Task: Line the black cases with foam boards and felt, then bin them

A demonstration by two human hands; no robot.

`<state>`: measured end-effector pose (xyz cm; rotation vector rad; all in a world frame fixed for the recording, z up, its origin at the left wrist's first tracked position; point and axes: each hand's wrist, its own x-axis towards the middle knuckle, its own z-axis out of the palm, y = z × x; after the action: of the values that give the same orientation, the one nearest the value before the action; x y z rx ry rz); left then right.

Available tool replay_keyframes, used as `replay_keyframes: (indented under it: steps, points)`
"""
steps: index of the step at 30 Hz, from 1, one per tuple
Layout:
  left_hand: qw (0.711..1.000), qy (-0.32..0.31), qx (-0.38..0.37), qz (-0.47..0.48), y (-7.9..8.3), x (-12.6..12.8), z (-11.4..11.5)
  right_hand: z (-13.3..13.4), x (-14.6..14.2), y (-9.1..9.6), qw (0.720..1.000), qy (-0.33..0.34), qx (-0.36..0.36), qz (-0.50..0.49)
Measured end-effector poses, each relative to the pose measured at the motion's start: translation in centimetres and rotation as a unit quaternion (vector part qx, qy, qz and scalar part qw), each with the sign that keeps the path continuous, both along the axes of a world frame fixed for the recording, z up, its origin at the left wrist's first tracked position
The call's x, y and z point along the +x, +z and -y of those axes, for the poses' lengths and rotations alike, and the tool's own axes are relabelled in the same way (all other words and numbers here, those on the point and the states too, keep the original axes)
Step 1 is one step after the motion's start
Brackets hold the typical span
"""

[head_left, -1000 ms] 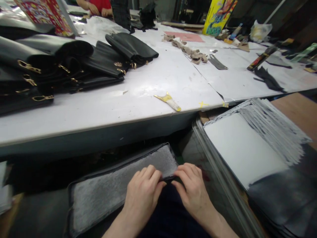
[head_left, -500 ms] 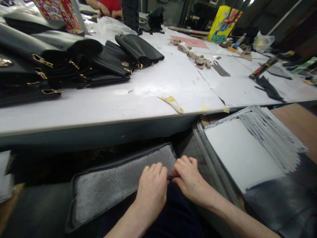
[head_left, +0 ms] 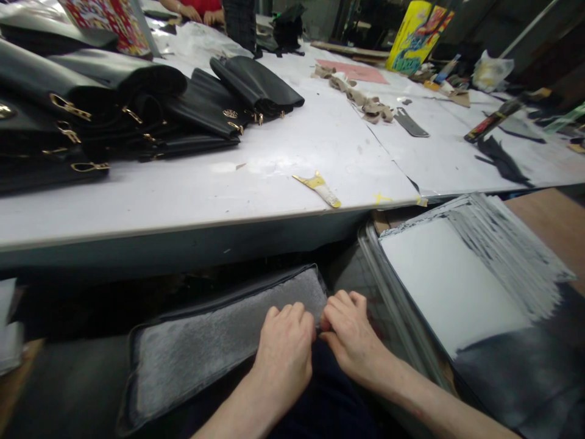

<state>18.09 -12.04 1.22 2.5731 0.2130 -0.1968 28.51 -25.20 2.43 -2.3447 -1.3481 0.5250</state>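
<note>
Across my lap lies a long rectangular bag piece (head_left: pixel 196 341) with a fuzzy grey face and raised black edges. My left hand (head_left: pixel 287 338) is closed on its near edge, close to the right-hand corner. Right beside it, my right hand (head_left: pixel 348 326) has its fingers pinched on the same corner, thumb underneath. The two hands almost touch. The bit of edging between the fingertips is mostly hidden by the knuckles.
Ahead runs a white worktable (head_left: pixel 256 189) with a stack of black bags (head_left: pixel 114 79) on its left. A yellow-and-white scrap tool (head_left: pixel 320 189) lies near its edge. At right sits a pile of white-faced sheets (head_left: pixel 457 280). A person in red (head_left: pixel 201 9) is across the table.
Both hands keep their hold on the corner, and the fingers have drawn slightly closer over the edge. The view has shifted a little.
</note>
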Motion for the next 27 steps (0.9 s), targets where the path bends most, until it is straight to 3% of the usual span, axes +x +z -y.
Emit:
replay_keyframes:
  steps: [6,13,19,27]
  points:
    - [0.998,0.015,-0.046,0.029,-0.8,-0.7,-0.3,0.0,0.2,0.1,1.0,0.003,-0.007,0.002]
    - [1.0,-0.001,-0.009,0.015,-0.5,-0.3,-0.2,0.1,-0.6,0.2,0.999,-0.048,-0.01,-0.001]
    - [0.999,-0.017,0.045,0.001,0.0,0.1,0.1,0.0,-0.5,-0.3,1.0,-0.01,-0.017,0.005]
    - [0.999,-0.027,0.045,-0.006,0.1,0.6,0.0,-0.6,0.4,-0.3,1.0,0.001,-0.009,-0.006]
